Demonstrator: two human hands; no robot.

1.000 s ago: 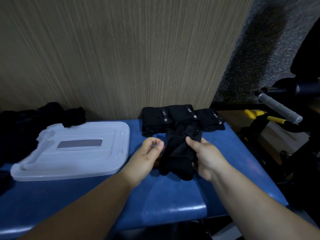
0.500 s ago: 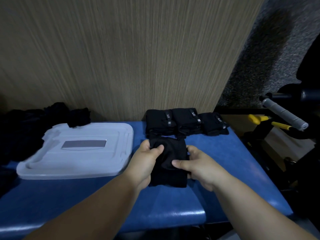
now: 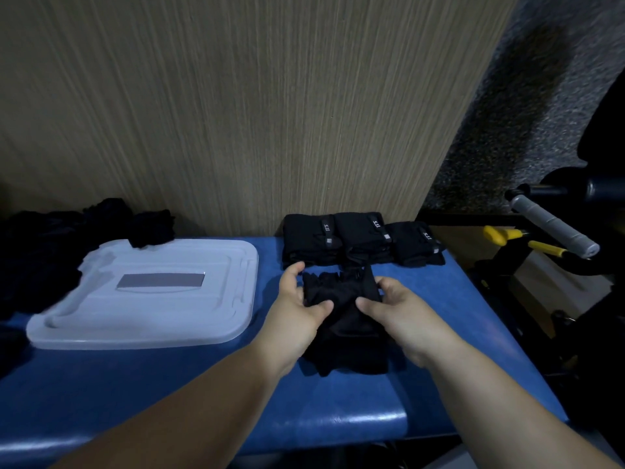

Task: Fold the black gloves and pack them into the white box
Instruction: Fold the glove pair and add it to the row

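A black glove [image 3: 341,292] lies partly folded on the blue padded bench [image 3: 338,411]. My left hand [image 3: 294,309] grips its left edge, thumb on top. My right hand [image 3: 395,309] pinches its right edge. More black glove fabric [image 3: 348,353] spreads beneath and toward me. Three folded black gloves [image 3: 358,238] with small labels stand in a row against the wall behind. The translucent white box lid [image 3: 148,296] lies to the left; the box itself is hidden.
A heap of loose black gloves [image 3: 50,245] sits at the far left, one piece overlapping the lid's back edge. A wooden wall panel [image 3: 270,113] backs the bench. At the right stand a grey-gripped bar [image 3: 554,228] and yellow handles [image 3: 497,233].
The neat folded rectangle from half a second ago is now bunched up and opened between my hands. Both hands shifted slightly toward the wall.
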